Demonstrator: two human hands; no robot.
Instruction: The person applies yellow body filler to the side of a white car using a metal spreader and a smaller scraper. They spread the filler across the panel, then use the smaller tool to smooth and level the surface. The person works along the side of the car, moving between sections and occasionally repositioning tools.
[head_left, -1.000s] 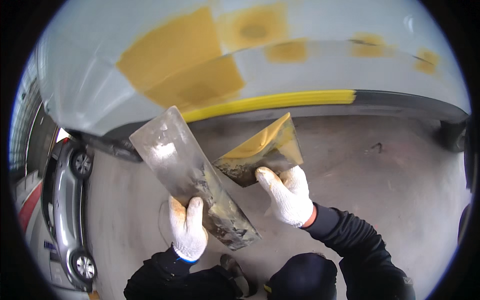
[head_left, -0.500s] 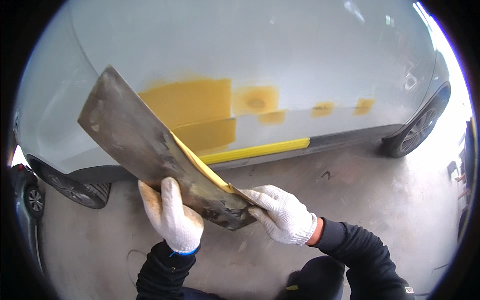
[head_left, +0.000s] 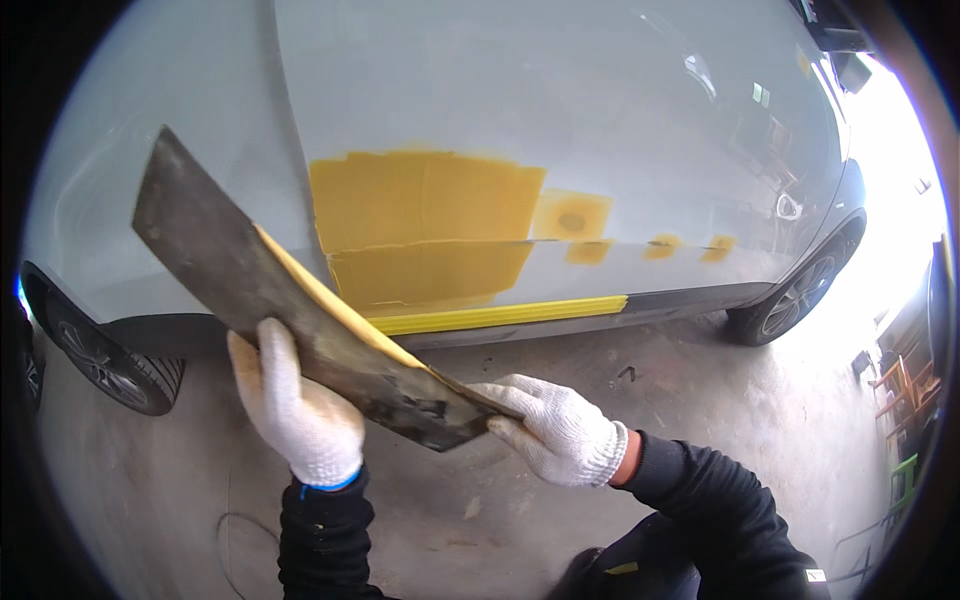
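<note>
A long, flat, rectangular board [head_left: 215,245] with a smeared, stained grey-brown face slants across in front of me, its upper end to the left. Along its far edge runs a smooth yellow strip [head_left: 325,298]; I cannot tell its material. My left hand [head_left: 300,415], in a white knit glove, supports the board from below, thumb on the near face. At the lower right end my right hand [head_left: 555,430], gloved alike, pinches the board's corner; a thin separate piece between the fingers cannot be ruled out. Beyond stands a pale car door [head_left: 430,90] with a large mustard-yellow patch [head_left: 430,205].
Smaller yellow patches [head_left: 572,215] lie along the door to the right. Yellow tape [head_left: 510,314] covers part of the sill. Wheels show at left [head_left: 115,370] and right [head_left: 800,295]. Grey concrete floor [head_left: 480,520] lies below. A wooden chair [head_left: 908,390] stands far right.
The board and both hands have shifted left against the car, the left hand most. My view has turned, so the whole large patch and the door seam now show.
</note>
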